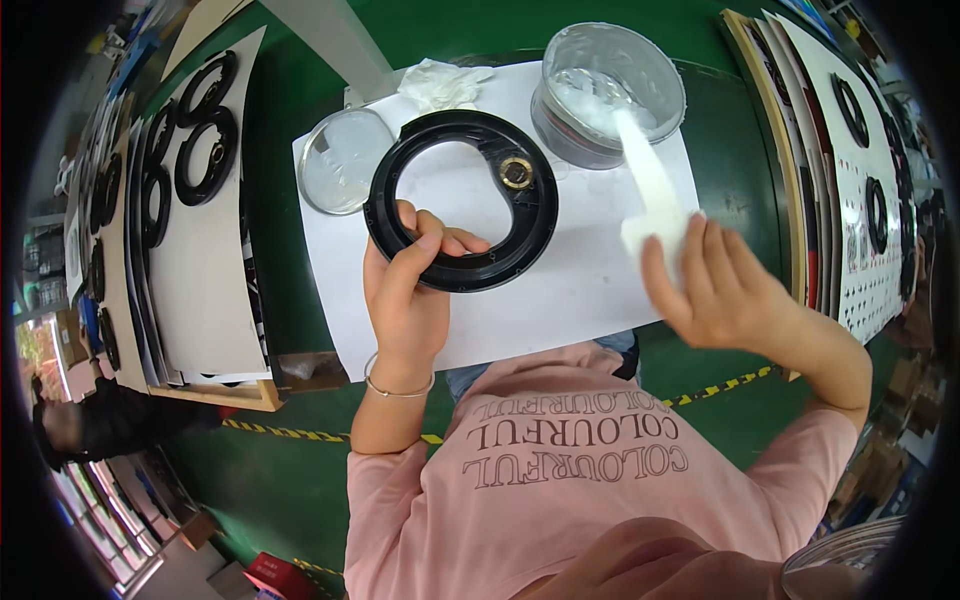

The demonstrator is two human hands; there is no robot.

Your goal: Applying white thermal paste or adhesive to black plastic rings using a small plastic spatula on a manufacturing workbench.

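Note:
My left hand (405,300) grips a black plastic ring (535,215) by its near edge, fingers through the wide opening and thumb along the rim. A small round brass-coloured insert (516,174) sits in the ring's right side. To the right, my right hand (735,295) is closed on a white spatula (650,178), with white paper or cloth about its handle end. The spatula's far end reaches into a grey translucent tub (570,143) of whitish paste (590,98). Whether the tip touches the paste cannot be made out.
A clear round lid (345,165) and crumpled white tissue (440,85) lie on the white sheet (490,325). A grey post (335,45) rises behind. Wood-edged trays stand left (215,320) and right (800,200), bearing boards with several black rings (207,160).

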